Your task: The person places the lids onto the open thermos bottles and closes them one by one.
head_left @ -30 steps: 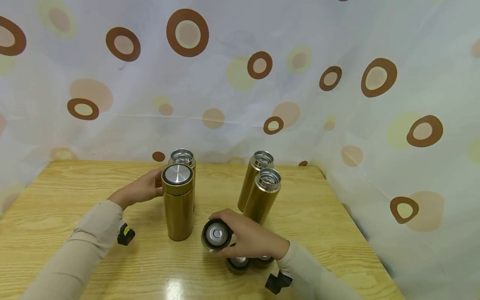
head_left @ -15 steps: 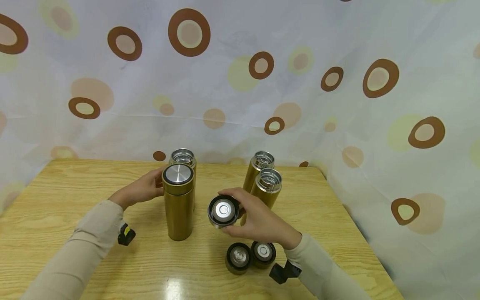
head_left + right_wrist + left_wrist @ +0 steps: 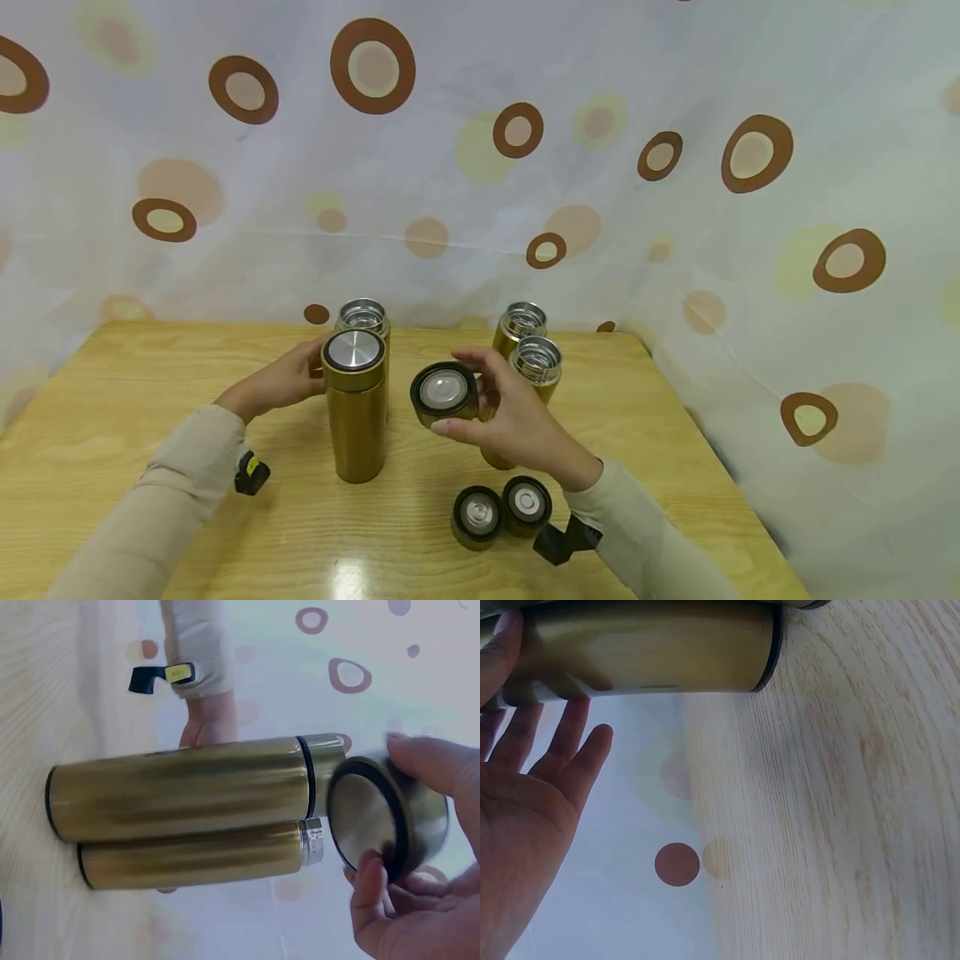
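In the head view my left hand (image 3: 277,385) holds the uncapped gold thermos bottle (image 3: 364,313), its fingers partly hidden behind a capped thermos bottle (image 3: 357,433). The left wrist view shows my thumb on the held bottle (image 3: 660,652) and fingers on its other side. My right hand (image 3: 521,421) pinches a gold thermos lid (image 3: 443,390) by its sides, in the air right of the capped bottle. The lid is tilted, with its inner side towards the head camera; its flat silvery top (image 3: 361,817) shows in the right wrist view.
Two uncapped bottles, one behind (image 3: 523,320) and one in front (image 3: 538,360), stand on the right, partly behind my right hand. Two more lids, a left one (image 3: 477,517) and a right one (image 3: 527,505), lie inner side up on the wooden table (image 3: 225,533). A patterned curtain (image 3: 450,183) hangs behind.
My right hand has lifted the lid up from beside the other two lids and tilted it. My left hand stays at the back bottle.
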A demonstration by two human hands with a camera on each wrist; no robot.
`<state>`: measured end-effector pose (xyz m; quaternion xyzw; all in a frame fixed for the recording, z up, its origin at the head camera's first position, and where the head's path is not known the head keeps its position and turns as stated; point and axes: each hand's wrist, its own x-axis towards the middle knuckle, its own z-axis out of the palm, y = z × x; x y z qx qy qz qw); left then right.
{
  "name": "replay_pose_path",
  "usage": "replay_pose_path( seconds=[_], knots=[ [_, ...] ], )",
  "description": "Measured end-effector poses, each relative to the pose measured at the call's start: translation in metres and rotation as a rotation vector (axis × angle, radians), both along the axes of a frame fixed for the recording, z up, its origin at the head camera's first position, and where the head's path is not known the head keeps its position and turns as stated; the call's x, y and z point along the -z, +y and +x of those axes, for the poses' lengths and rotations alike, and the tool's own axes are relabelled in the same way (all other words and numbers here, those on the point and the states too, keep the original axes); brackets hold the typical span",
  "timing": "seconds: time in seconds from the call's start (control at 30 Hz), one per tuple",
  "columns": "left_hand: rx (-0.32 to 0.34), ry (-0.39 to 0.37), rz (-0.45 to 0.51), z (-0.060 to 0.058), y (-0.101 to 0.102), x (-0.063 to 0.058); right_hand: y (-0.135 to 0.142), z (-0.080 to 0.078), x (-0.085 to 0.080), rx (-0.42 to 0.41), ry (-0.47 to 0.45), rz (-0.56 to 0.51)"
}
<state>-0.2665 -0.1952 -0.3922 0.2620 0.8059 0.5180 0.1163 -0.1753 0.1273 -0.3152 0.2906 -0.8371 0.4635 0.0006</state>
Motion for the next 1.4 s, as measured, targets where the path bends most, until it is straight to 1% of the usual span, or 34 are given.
replay_pose_path(
  seconds=[0.1,0.2,0.37,0.63,0.77,0.87,0.97,1.07,1.13,1.17,1.23,1.33,1.4],
  knots=[
    [-0.020,-0.003,0.000,0.001,-0.002,0.001,-0.003,-0.002,-0.003,0.022,-0.049,-0.085],
    [-0.019,-0.002,0.003,0.003,-0.003,0.001,-0.003,-0.003,-0.005,0.011,-0.098,-0.173],
    [-0.018,-0.007,0.001,0.003,-0.004,0.001,-0.004,-0.003,-0.008,-0.037,-0.211,-0.330],
    [-0.021,-0.003,0.001,0.002,-0.003,-0.003,-0.010,-0.009,-0.018,-0.161,-0.315,-0.608],
    [-0.023,-0.005,0.002,0.002,-0.002,-0.002,-0.013,-0.011,-0.021,-0.174,-0.342,-0.672],
    [-0.022,-0.010,0.003,0.001,-0.002,0.000,-0.017,-0.012,-0.021,-0.151,-0.375,-0.674],
    [-0.017,-0.013,0.005,0.001,-0.001,0.001,-0.022,-0.013,-0.021,-0.108,-0.401,-0.664],
    [-0.012,-0.014,0.005,0.001,0.000,0.001,-0.025,-0.016,-0.022,-0.076,-0.399,-0.649],
    [-0.008,-0.014,0.007,0.000,0.000,0.000,-0.026,-0.020,-0.025,-0.071,-0.387,-0.630],
    [-0.008,-0.014,0.005,0.000,0.000,0.000,-0.027,-0.022,-0.027,-0.071,-0.376,-0.609],
    [-0.004,-0.011,0.006,0.000,0.000,0.000,-0.027,-0.025,-0.032,-0.061,-0.331,-0.525],
    [-0.006,-0.004,0.007,0.000,0.000,0.001,-0.029,-0.030,-0.040,-0.053,-0.229,-0.376],
    [-0.008,-0.001,0.006,0.001,0.000,0.001,-0.031,-0.033,-0.046,-0.047,-0.165,-0.303]
  ],
)
